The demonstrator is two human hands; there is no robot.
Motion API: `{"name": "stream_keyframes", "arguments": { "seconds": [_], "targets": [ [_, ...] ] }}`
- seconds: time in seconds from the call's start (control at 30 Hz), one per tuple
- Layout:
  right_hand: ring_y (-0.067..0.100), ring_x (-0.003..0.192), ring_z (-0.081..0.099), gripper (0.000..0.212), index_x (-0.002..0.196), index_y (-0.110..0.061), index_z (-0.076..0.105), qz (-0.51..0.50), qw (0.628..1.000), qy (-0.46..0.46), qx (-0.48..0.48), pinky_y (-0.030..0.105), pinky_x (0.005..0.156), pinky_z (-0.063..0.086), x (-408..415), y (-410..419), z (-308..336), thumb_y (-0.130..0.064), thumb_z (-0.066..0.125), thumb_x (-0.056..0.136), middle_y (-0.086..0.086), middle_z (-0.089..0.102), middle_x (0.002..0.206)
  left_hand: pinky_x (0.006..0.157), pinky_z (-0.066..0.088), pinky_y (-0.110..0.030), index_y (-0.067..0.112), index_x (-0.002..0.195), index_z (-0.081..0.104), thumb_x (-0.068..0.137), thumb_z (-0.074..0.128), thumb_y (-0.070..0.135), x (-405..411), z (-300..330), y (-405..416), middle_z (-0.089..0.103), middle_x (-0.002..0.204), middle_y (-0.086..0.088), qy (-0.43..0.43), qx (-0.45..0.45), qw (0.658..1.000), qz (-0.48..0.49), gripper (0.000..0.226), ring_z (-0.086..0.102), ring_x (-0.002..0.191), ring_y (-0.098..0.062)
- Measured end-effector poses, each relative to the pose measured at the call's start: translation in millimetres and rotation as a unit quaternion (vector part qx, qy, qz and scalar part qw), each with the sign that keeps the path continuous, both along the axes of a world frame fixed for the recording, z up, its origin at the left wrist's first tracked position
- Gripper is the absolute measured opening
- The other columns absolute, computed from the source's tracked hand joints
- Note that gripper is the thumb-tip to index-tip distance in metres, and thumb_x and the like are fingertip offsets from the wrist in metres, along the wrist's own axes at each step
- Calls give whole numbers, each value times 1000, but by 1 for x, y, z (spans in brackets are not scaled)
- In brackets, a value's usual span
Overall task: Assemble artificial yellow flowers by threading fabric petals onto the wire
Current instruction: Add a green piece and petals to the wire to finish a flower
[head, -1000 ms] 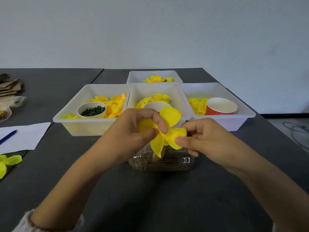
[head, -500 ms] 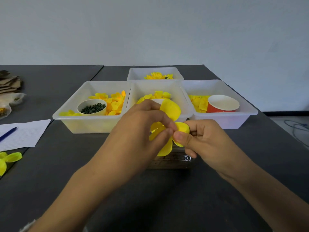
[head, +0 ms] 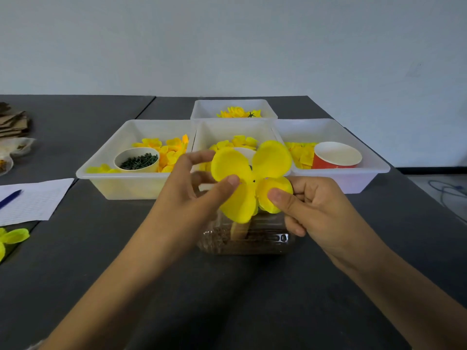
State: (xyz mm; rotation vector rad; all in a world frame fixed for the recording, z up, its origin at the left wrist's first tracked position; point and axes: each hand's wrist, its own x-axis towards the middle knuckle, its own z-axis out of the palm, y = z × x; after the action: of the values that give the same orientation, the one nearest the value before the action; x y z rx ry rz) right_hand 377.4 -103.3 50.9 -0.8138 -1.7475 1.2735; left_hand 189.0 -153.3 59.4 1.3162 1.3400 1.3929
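A yellow fabric petal piece (head: pixel 249 178) with several round lobes is spread flat and faces me, a small dark hole at its centre. My left hand (head: pixel 192 195) pinches its left lobes between thumb and fingers. My right hand (head: pixel 310 208) pinches the lower right lobe with the thumb on top. I cannot make out a wire; whatever is behind the petal is hidden. Below the petal stands a clear plastic container (head: pixel 246 238) with brown filling.
Four white trays lie beyond: the left tray (head: pixel 106 170) holds petals and a cup of green parts (head: pixel 137 160), the middle tray (head: pixel 232 130) petals, the right tray (head: pixel 366 168) petals and a red cup (head: pixel 336 156), the far tray (head: pixel 233 107) flowers. Paper with a pen (head: pixel 32 200) lies left.
The petal piece was crumpled between my fingers; now it is opened out flat and lifted a little. My left fingers have shifted to its left lobes.
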Motion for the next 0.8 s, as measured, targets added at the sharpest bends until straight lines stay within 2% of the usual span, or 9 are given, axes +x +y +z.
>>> {"name": "stream_keyframes", "arguments": {
  "seconds": [0.07, 0.17, 0.23, 0.33, 0.43, 0.5, 0.6, 0.67, 0.8],
  "targets": [
    [8, 39, 30, 28, 75, -9, 69, -8, 1000, -20, -10, 20, 41, 28, 2, 0, -2, -36, 61, 77, 8, 40, 49, 58, 48, -27, 15, 118, 64, 77, 65, 33, -5, -5, 4, 72, 96, -17, -35, -24, 999, -32, 45, 60, 73, -28],
    [4, 37, 34, 20, 64, -23, 69, 11, 997, -67, -24, 19, 42, 31, 2, -4, -5, -38, 62, 75, -8, 44, 41, 52, 42, -11, 5, 104, 73, 86, 61, 20, -7, -12, 6, 70, 68, 4, -13, 14, 999, -45, 26, 55, 53, -1],
    [2, 37, 41, 20, 64, -25, 67, 32, 995, -97, -13, 16, 44, 34, 2, -5, -9, -33, 62, 81, -10, 49, 41, 55, 45, -9, 5, 100, 75, 86, 61, 21, -6, -15, 7, 74, 71, 4, 5, 26, 999, -41, 25, 62, 56, 1],
    [-5, 54, 59, 12, 82, -29, 67, 68, 987, -141, 27, 8, 54, 42, 4, -11, -9, -39, 60, 83, -20, 64, 60, 65, 54, -21, 14, 91, 76, 82, 62, 33, -4, -20, 7, 77, 81, -4, 64, 35, 997, -39, 25, 71, 71, -15],
    [9, 91, 68, 39, 101, -33, 66, 41, 988, -136, 52, 32, 81, 56, 9, -12, -8, -57, 62, 71, -12, 72, 96, 73, 58, -40, 18, 88, 75, 87, 64, 31, -1, -24, 4, 76, 81, -4, 117, 28, 992, -37, 17, 71, 79, -25],
    [22, 90, 68, 42, 100, -33, 66, 12, 989, -128, 72, 49, 81, 56, 10, -14, 0, -60, 64, 68, -3, 71, 96, 76, 54, -53, 14, 89, 75, 92, 65, 27, 1, -26, 3, 74, 83, -12, 153, 16, 988, -35, 17, 67, 82, -35],
    [37, 81, 64, 33, 86, -26, 69, -3, 985, -149, 85, 58, 76, 52, 14, -13, 7, -56, 64, 71, 12, 69, 84, 73, 51, -57, 7, 88, 72, 94, 63, 29, 5, -26, 1, 68, 84, -23, 182, 6, 982, -44, 24, 62, 81, -41],
    [38, 75, 62, 21, 80, -23, 69, -2, 978, -193, 79, 57, 74, 53, 19, -10, 7, -44, 66, 78, 19, 66, 79, 68, 51, -54, 4, 85, 71, 93, 64, 30, 8, -24, -1, 63, 78, -26, 187, 7, 981, -47, 28, 57, 70, -37],
    [14, 57, 51, 8, 79, -22, 70, 73, 961, -265, 22, 30, 59, 47, 26, -7, 9, -28, 67, 84, 15, 64, 72, 57, 44, -43, -1, 80, 66, 92, 64, 30, 11, -25, -3, 52, 63, -18, 190, -9, 980, -51, 33, 47, 58, -16]
  ]
}}
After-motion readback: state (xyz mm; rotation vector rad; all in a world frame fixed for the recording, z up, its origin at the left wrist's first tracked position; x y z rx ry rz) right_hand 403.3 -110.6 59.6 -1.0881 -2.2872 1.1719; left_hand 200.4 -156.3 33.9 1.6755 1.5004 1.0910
